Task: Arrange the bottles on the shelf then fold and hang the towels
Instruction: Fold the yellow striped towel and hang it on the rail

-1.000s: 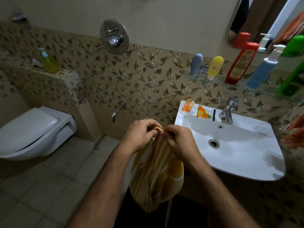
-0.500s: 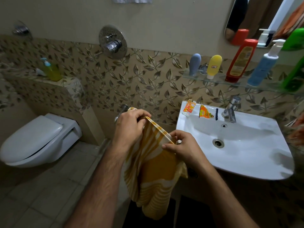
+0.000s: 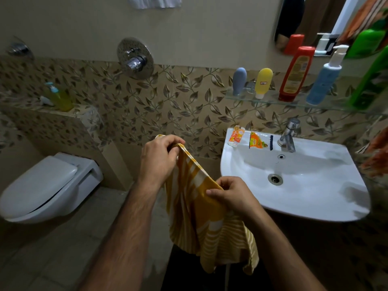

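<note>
A yellow and white striped towel (image 3: 201,223) hangs in front of me, left of the sink. My left hand (image 3: 157,160) pinches its upper edge, held higher. My right hand (image 3: 228,194) grips the same edge lower down, next to the sink rim. The edge stretches taut between the two hands. On the glass shelf (image 3: 273,99) stand a grey bottle (image 3: 239,80), a yellow bottle (image 3: 263,81), a red bottle (image 3: 296,73), a blue pump bottle (image 3: 324,80) and a green bottle (image 3: 371,80). A white towel (image 3: 155,2) hangs at the top edge.
A white sink (image 3: 315,208) with a tap (image 3: 288,135) is at the right, with small tubes and a sachet (image 3: 257,140) on its rim. A toilet (image 3: 48,185) stands at the left. A soap bottle (image 3: 59,97) sits on the tiled ledge. An orange cloth (image 3: 375,156) hangs far right.
My hands, together at the towel's top a second ago, have drawn apart along the edge. The left went up and left, the right down, spreading the towel.
</note>
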Demonstrator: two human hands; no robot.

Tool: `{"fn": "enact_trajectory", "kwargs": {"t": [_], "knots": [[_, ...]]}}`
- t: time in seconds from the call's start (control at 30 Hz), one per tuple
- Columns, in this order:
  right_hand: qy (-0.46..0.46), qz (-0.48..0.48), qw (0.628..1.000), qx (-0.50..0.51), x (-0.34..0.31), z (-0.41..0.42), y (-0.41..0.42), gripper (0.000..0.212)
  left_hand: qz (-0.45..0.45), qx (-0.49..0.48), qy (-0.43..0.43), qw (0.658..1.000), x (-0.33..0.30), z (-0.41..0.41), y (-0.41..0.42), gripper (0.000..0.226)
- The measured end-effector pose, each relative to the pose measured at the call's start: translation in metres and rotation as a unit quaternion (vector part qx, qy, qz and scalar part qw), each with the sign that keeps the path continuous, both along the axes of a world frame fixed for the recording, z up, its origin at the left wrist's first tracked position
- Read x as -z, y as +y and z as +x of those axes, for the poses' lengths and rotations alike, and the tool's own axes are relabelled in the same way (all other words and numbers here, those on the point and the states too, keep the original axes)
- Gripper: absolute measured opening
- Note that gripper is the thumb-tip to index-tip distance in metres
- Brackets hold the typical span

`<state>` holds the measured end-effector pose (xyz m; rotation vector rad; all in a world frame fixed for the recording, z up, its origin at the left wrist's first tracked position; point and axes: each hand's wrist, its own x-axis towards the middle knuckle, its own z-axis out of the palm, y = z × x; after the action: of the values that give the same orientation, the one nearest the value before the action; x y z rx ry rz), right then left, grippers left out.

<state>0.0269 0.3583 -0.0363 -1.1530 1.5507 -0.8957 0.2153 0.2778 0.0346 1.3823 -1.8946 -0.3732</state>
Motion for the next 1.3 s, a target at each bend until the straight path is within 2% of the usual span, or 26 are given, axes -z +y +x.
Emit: {"fn": "enact_trajectory", "kwargs": {"t": [0.17, 0.33, 0.4, 0.47, 0.57, 0.77, 0.93, 1.03, 1.17, 1.23, 1.3], "knots": [[-0.002, -0.017, 0.999, 0.039, -0.002, -0.008, 0.004, 0.022, 0.006, 0.005, 0.003, 1.000, 0.004, 0.002, -0.002, 0.024], [-0.091, 0.000, 0.995, 0.033, -0.017, -0.040, 0.007, 0.013, 0.038, 0.003, 0.004, 0.999, 0.011, 0.008, -0.006, 0.022], [-0.036, -0.003, 0.999, 0.026, -0.020, -0.050, 0.006, 0.007, 0.054, 0.007, 0.002, 0.999, 0.016, 0.007, -0.004, 0.021], [0.075, -0.035, 0.997, 0.007, -0.018, -0.052, 0.004, 0.009, 0.066, 0.001, 0.006, 0.998, 0.021, 0.007, -0.003, 0.020], [0.210, -0.083, 0.974, -0.029, -0.018, -0.046, 0.005, 0.016, 0.092, -0.012, 0.008, 0.996, 0.024, 0.010, -0.007, 0.018], [0.362, -0.125, 0.922, -0.056, -0.016, -0.044, 0.009, 0.019, 0.127, -0.017, 0.008, 0.992, 0.032, 0.019, -0.010, 0.016], [0.418, -0.125, 0.896, -0.076, -0.014, -0.043, 0.008, 0.022, 0.164, -0.018, -0.022, 0.986, 0.042, 0.022, -0.015, 0.012], [0.456, -0.134, 0.879, -0.047, -0.010, -0.032, 0.005, 0.024, 0.192, -0.027, -0.039, 0.980, 0.046, 0.019, -0.017, 0.013], [0.465, -0.129, 0.873, 0.064, -0.005, -0.010, -0.008, 0.025, 0.200, -0.023, 0.029, 0.979, 0.055, 0.006, -0.001, 0.055], [0.454, -0.129, 0.879, 0.060, -0.006, -0.002, -0.013, 0.022, 0.184, 0.011, 0.057, 0.981, 0.063, -0.004, 0.014, 0.064], [0.453, -0.141, 0.880, 0.028, -0.008, 0.002, -0.014, 0.018, 0.178, 0.069, 0.050, 0.980, 0.068, -0.013, 0.024, 0.071]]}}
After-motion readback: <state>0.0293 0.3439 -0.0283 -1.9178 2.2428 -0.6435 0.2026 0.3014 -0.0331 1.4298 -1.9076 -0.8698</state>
